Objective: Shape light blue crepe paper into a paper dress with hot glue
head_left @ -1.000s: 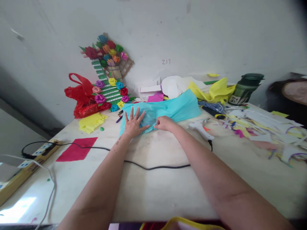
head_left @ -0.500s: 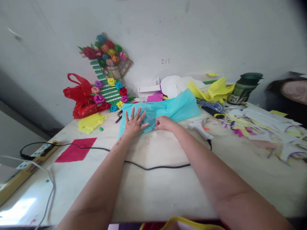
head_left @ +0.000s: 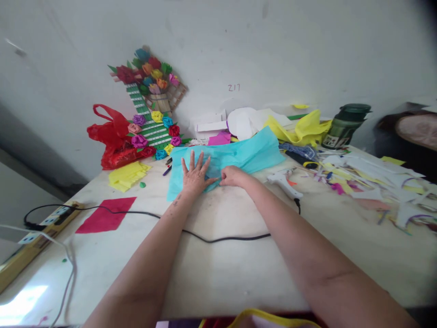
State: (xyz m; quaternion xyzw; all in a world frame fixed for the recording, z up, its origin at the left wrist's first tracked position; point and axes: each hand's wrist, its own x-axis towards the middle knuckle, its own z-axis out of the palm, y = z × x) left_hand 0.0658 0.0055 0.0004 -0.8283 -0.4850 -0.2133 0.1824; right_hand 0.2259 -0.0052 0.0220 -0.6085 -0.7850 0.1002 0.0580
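Note:
A crumpled sheet of turquoise tissue paper [head_left: 246, 152] lies at the far side of the table. My left hand [head_left: 194, 175] rests flat on its left part, fingers spread. Just to the right, my right hand [head_left: 232, 176] has its fingers curled, pinching the paper's near edge. A white glue gun [head_left: 283, 182] lies to the right of my right forearm, and its black cord [head_left: 218, 238] runs across the table under both arms.
A paper-flower decoration [head_left: 153, 105] leans on the wall beside a red plastic bag [head_left: 112, 141]. Yellow paper [head_left: 128, 175] and a red sheet [head_left: 105, 214] lie on the left, near a power strip [head_left: 51, 216]. Yellow tissue [head_left: 303, 127], a green bottle [head_left: 344, 125] and paper scraps [head_left: 375, 182] fill the right.
My left hand has slid a little to the right on the turquoise paper. My right hand has stayed at the paper's edge. The view has shifted slightly.

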